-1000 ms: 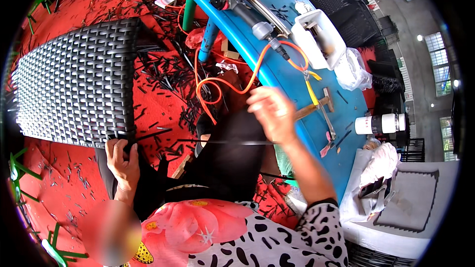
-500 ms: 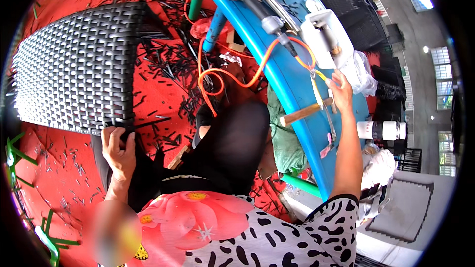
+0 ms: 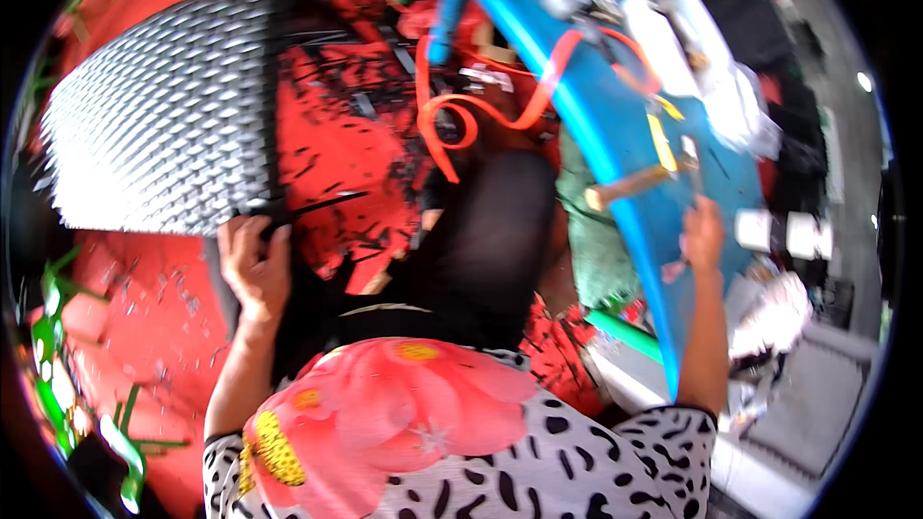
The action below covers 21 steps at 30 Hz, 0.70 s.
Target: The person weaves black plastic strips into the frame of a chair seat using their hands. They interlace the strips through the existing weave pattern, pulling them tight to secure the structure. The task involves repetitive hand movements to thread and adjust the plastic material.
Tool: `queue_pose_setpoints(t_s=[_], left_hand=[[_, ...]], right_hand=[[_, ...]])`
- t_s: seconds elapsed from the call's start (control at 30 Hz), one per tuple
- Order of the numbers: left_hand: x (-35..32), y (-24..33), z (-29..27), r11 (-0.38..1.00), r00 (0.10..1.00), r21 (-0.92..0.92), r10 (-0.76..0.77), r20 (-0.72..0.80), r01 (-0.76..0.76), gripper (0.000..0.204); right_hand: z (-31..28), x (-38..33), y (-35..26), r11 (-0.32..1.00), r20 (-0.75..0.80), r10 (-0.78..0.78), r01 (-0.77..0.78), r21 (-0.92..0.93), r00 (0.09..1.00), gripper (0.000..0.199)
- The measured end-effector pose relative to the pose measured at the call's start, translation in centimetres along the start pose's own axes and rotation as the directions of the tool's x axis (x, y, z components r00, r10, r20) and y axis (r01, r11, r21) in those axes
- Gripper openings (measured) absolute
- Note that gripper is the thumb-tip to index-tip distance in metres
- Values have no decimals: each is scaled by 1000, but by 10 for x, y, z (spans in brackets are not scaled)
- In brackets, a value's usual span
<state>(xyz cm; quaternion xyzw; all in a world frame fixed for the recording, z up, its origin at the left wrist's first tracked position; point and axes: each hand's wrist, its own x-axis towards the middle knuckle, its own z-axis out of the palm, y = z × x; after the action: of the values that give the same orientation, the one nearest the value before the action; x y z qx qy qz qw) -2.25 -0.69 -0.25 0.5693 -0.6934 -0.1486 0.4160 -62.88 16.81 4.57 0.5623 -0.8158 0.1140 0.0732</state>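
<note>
A grey-black woven wicker panel [image 3: 163, 115] rests at the left, its near corner by my left knee. My left hand [image 3: 255, 269] is closed over that corner, fingers curled on the edge. My right hand [image 3: 705, 231] is above the blue table [image 3: 639, 231], blurred by motion, its fingers seemingly drawn together. Just beyond its fingertips is the metal head of a hammer [image 3: 630, 185], whose wooden handle points toward the table's left edge. Whatever the right hand may hold cannot be made out. A yellow-handled tool [image 3: 661, 139] lies past the hammer.
An orange hose [image 3: 519, 120] loops off the table to the floor. A power tool [image 3: 567, 2] and a white container [image 3: 663, 34] sit on the table's far part. Black strip scraps litter the red floor [image 3: 336, 135]. A white bottle [image 3: 784, 234] stands at the right.
My right hand has drawn back toward me from the yellow-handled tool to near the hammer head. My left hand keeps its hold on the panel corner. The whole view has shifted and blurred.
</note>
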Motion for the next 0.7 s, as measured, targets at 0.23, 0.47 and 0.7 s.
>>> queue_pose_setpoints(t_s=[0.23, 0.47, 0.7], left_hand=[[4, -6, 8, 996, 998, -74, 51, -42, -53, 27], [-8, -5, -4, 996, 1000, -93, 0, 18, 2, 27], [-1, -8, -2, 985, 999, -167, 37, 5, -36, 26]], right_hand=[[-65, 19, -129, 748, 21, 212, -177, 640, 977, 31], [-5, 32, -390, 453, 117, -807, 480, 751, 579, 38], [45, 38, -438, 460, 154, -867, 639, 617, 475, 41]])
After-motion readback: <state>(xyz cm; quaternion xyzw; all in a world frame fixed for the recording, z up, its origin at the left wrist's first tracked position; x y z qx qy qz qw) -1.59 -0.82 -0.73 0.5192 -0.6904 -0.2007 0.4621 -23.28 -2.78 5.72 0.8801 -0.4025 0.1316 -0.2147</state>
